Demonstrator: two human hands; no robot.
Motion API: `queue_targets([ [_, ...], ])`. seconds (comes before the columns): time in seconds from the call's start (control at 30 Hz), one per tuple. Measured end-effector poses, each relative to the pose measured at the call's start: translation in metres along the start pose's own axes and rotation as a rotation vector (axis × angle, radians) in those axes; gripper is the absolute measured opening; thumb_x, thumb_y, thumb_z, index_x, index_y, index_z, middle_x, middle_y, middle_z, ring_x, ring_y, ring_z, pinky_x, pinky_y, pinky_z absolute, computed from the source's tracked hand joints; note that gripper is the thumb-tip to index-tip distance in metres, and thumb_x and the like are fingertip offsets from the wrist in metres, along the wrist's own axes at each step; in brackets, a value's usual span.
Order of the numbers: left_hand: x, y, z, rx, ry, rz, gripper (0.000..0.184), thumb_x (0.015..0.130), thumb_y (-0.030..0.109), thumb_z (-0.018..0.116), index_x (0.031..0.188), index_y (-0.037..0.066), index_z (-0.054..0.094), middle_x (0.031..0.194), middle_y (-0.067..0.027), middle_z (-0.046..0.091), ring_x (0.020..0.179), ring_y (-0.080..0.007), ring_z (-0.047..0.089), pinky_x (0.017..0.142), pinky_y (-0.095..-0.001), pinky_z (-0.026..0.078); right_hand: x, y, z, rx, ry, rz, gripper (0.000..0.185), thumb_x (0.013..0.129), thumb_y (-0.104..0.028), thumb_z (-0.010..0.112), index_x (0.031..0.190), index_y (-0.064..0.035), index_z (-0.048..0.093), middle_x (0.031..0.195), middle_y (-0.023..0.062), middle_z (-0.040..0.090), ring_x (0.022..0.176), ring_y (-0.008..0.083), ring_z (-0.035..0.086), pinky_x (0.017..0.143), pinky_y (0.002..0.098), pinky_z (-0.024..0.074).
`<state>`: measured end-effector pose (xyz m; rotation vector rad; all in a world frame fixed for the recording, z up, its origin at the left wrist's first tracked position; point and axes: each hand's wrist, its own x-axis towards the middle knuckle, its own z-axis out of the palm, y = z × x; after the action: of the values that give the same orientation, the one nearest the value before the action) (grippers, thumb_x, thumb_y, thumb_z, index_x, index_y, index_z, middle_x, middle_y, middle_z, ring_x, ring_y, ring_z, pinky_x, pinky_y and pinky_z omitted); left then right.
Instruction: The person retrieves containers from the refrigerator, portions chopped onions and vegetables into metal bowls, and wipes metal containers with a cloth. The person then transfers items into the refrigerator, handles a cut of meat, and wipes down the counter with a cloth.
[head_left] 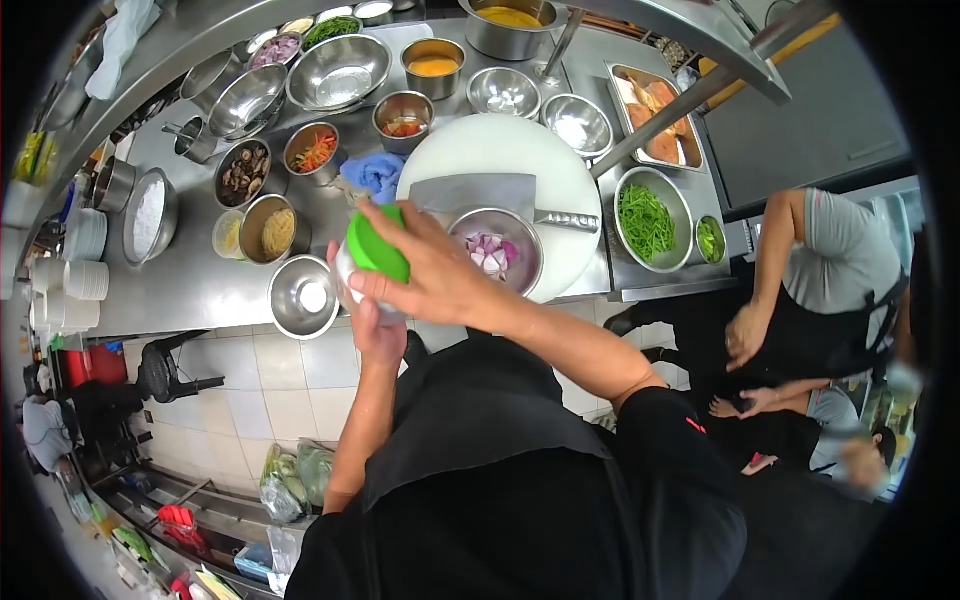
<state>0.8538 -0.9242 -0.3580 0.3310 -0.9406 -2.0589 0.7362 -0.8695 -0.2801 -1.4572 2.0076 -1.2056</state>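
Both hands are on a whitish container with a green lid [380, 248], held above the counter's front edge. My right hand [435, 275] is wrapped over the lid from the right. My left hand [372, 330] grips the container's body from below and the left; part of that hand is hidden. Just right of the hands, a steel bowl [530, 265] with cut purple onion pieces [491, 255] sits on a round white cutting board [480, 150]. Behind that bowl lies a cleaver [475, 192], its metal handle pointing right. Below the container's left side stands a steel bowl [290, 315].
Bowls of mushrooms [243, 172], sliced peppers [313, 152], noodles [279, 232] and green vegetables [646, 220] stand around the board. A blue cloth [376, 177] lies at its left. A metal post [680, 110] crosses the right side. Two co-workers [840, 250] are at the right.
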Motion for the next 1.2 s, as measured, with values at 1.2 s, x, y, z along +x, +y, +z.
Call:
queue_targets([
  [1.2,0.029,-0.039,0.114,0.317,-0.394,-0.616,0.083,0.079,0.028,0.066,0.145,-0.002,0.024,0.140,-0.0141,0.041,0.128,-0.0262,0.043,0.106,-0.0383,0.035,-0.096,0.036,-0.152,-0.345,0.181,-0.165,0.085,0.064,-0.038,0.080,0.137,-0.0128,0.044,0.140,0.0204,0.035,0.122,0.0428,0.040,0.091,0.0521,0.0385],
])
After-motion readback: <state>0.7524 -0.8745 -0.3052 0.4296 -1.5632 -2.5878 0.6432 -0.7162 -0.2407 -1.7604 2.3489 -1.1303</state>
